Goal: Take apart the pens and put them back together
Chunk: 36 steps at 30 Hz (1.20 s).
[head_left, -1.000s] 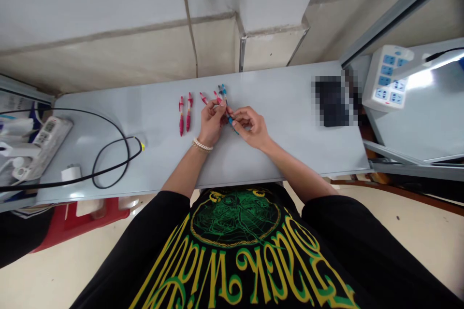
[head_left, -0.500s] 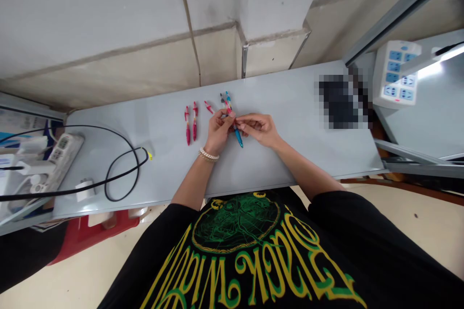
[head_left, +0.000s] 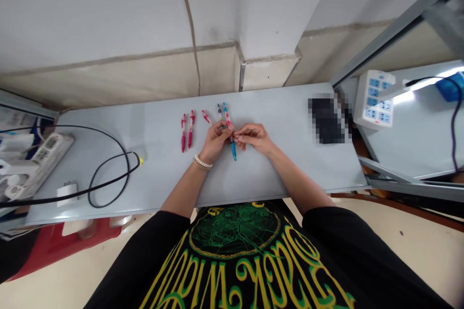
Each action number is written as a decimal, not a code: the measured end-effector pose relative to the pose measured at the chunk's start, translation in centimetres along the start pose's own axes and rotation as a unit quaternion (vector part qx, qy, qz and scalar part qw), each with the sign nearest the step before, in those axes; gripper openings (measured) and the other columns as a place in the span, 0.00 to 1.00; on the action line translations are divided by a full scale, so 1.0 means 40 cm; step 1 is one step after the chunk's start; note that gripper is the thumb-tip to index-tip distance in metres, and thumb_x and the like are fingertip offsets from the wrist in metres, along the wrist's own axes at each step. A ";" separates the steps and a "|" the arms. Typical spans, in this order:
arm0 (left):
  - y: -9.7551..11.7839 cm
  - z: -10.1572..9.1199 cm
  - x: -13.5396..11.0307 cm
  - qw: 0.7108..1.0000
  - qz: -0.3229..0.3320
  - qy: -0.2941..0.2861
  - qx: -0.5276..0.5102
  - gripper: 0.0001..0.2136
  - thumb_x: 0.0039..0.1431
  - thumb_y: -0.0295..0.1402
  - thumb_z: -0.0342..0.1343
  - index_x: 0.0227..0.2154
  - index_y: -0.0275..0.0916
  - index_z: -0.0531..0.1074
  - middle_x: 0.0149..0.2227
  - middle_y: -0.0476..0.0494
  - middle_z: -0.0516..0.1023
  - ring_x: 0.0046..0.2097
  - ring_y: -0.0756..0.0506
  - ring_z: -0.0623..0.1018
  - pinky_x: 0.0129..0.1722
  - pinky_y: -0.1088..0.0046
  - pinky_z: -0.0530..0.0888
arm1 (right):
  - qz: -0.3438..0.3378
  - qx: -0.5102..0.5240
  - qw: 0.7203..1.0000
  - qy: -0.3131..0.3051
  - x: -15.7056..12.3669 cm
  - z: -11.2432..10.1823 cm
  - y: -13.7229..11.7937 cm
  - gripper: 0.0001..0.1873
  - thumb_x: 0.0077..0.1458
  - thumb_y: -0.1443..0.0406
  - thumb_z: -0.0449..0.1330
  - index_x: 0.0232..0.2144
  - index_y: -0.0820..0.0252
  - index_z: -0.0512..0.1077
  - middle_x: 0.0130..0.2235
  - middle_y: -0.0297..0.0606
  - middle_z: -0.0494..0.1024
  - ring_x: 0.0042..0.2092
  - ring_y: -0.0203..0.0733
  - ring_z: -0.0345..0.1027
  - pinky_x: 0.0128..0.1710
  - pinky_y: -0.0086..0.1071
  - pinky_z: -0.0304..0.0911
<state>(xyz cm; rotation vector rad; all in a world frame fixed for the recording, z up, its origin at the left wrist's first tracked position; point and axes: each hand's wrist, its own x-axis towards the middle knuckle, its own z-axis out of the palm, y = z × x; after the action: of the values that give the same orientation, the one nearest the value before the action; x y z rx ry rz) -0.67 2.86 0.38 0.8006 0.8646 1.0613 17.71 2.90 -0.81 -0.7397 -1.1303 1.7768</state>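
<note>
My left hand (head_left: pixel 216 141), wearing a beaded bracelet, is closed with its fingertips pinching a red pen part (head_left: pixel 228 118). Touching or almost touching it from the right, my right hand (head_left: pixel 254 137) has thumb and fingers pinched together; whatever is between them is too small to make out. A blue pen (head_left: pixel 233 151) runs beneath the fingers, its middle hidden. Just beyond the left hand are a dark grey pen (head_left: pixel 219 111), partly covered, and a short red pen piece (head_left: pixel 206 116). Two red pens (head_left: pixel 183 133) (head_left: pixel 191 129) lie side by side farther left.
The grey table (head_left: pixel 159 174) stands against a wall. A black cable (head_left: pixel 127 174) loops over its left side, near a white charger (head_left: pixel 67 193) and a power strip (head_left: pixel 43 164). A blurred dark object (head_left: pixel 326 120) lies at right; another power strip (head_left: pixel 375 99) is beyond the metal frame.
The whole view has shifted slightly, so the table sits lower. Both hands stay together over the blue pen, with only small finger movements.
</note>
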 end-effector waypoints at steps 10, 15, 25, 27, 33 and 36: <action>0.007 -0.003 0.001 0.999 0.024 0.033 -0.021 0.28 0.47 0.52 0.82 0.36 0.40 0.73 0.27 0.48 0.83 0.25 0.48 0.82 0.26 0.75 0.81 | 0.002 -0.002 1.000 0.011 0.001 0.013 0.013 0.29 0.53 0.50 0.80 0.48 0.58 0.77 0.30 0.31 0.83 0.26 0.35 0.76 0.26 0.29 0.75; 0.002 -0.012 0.008 0.992 0.070 0.089 -0.053 0.29 0.45 0.50 0.84 0.37 0.41 0.71 0.34 0.45 0.88 0.33 0.45 0.88 0.26 0.77 0.82 | 0.029 -0.032 0.999 0.025 0.002 0.025 0.030 0.32 0.52 0.41 0.77 0.41 0.57 0.73 0.30 0.33 0.84 0.26 0.36 0.77 0.27 0.29 0.75; -0.015 -0.010 0.009 0.985 0.125 0.111 -0.031 0.27 0.48 0.52 0.82 0.37 0.41 0.74 0.35 0.45 0.88 0.35 0.46 0.88 0.36 0.73 0.86 | -0.024 -0.213 0.976 0.039 -0.015 0.029 0.025 0.35 0.64 0.35 0.62 0.26 0.58 0.76 0.23 0.31 0.72 0.23 0.32 0.62 0.25 0.29 0.60; -0.018 -0.009 0.008 0.984 0.127 0.125 -0.019 0.27 0.48 0.52 0.81 0.37 0.40 0.74 0.33 0.46 0.87 0.34 0.46 0.87 0.34 0.74 0.84 | -0.078 -0.270 0.957 0.077 -0.018 0.034 0.031 0.31 0.67 0.38 0.62 0.32 0.58 0.82 0.25 0.33 0.75 0.26 0.35 0.64 0.27 0.31 0.62; -0.031 -0.004 0.009 0.980 0.124 0.154 -0.032 0.29 0.48 0.53 0.81 0.37 0.40 0.73 0.34 0.46 0.86 0.36 0.46 0.87 0.34 0.74 0.83 | -0.169 -0.312 0.918 0.176 -0.022 0.043 0.051 0.20 0.63 0.47 0.69 0.43 0.55 0.88 0.32 0.39 0.84 0.30 0.39 0.72 0.34 0.36 0.72; -0.031 0.000 0.010 0.978 0.118 0.163 -0.058 0.30 0.46 0.53 0.82 0.37 0.40 0.73 0.34 0.46 0.86 0.37 0.45 0.88 0.33 0.75 0.82 | -0.107 -0.220 0.956 0.162 -0.025 0.048 0.056 0.27 0.63 0.43 0.68 0.48 0.58 0.86 0.31 0.39 0.84 0.27 0.40 0.74 0.29 0.34 0.72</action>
<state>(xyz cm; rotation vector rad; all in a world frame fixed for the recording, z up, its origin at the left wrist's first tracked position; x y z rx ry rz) -0.11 2.88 -0.79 0.6511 0.9885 1.4674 15.75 0.82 -2.05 -1.0829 -1.3339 1.1788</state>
